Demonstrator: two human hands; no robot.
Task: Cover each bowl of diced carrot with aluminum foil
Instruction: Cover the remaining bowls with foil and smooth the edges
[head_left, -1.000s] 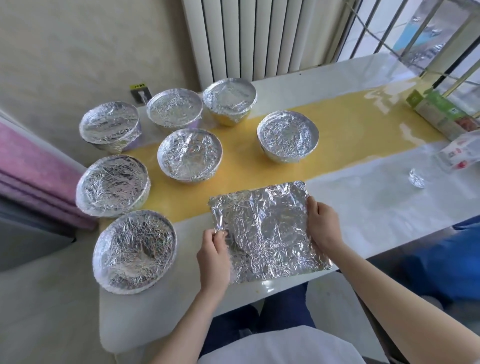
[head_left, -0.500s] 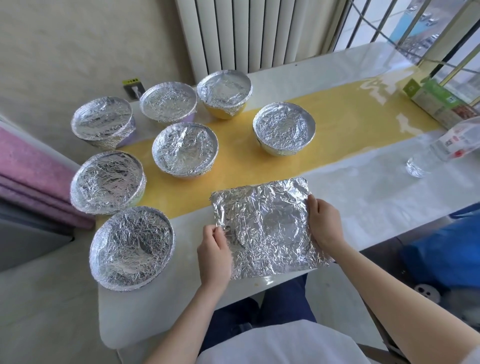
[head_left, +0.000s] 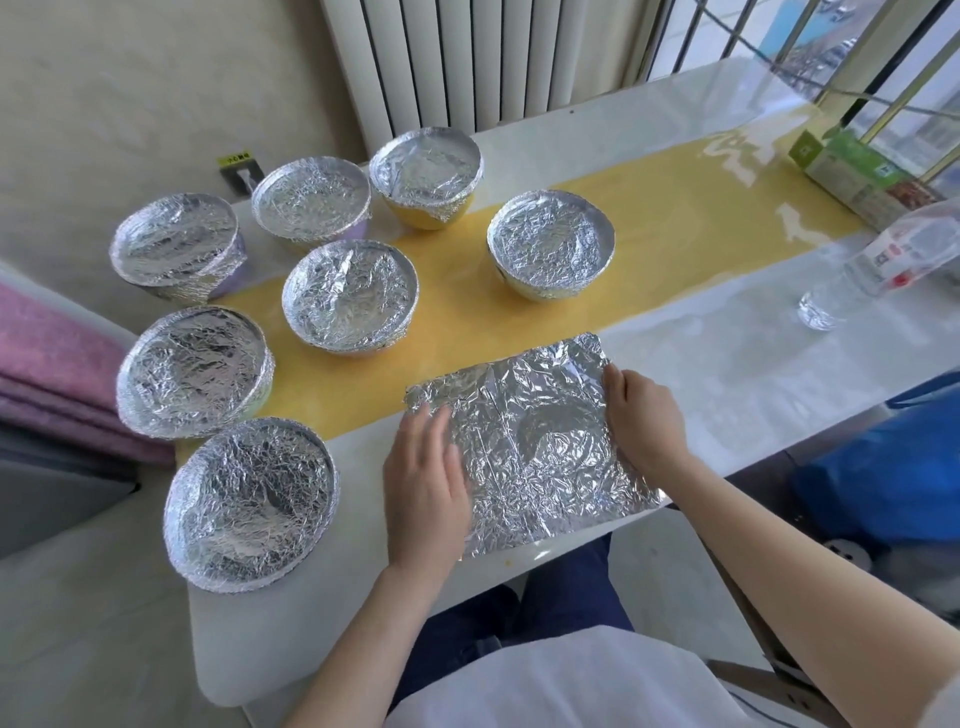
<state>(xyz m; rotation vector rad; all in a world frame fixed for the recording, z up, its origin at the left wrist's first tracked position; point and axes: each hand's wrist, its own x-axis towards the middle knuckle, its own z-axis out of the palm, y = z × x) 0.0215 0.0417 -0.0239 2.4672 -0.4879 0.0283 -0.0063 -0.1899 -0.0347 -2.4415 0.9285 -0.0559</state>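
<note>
The sheet (head_left: 535, 441) lies flat at the near edge of the table (head_left: 727, 364), and one corner seems to reach a little over this edge. The left hand (head_left: 426, 483) rests on its left side with straight fingers and grasps nothing. The right hand (head_left: 647, 421) has bent fingers on its right side and seems to pinch it. Seven bowls (head_left: 249, 504) stand at the left end of the table, all wrapped; I see no bare bowl. The risks, in my judgement: the sheet is much creased, so a pull from both sides may tear it. With only one hand gripping, it may slide off the near edge when lifted.
</note>
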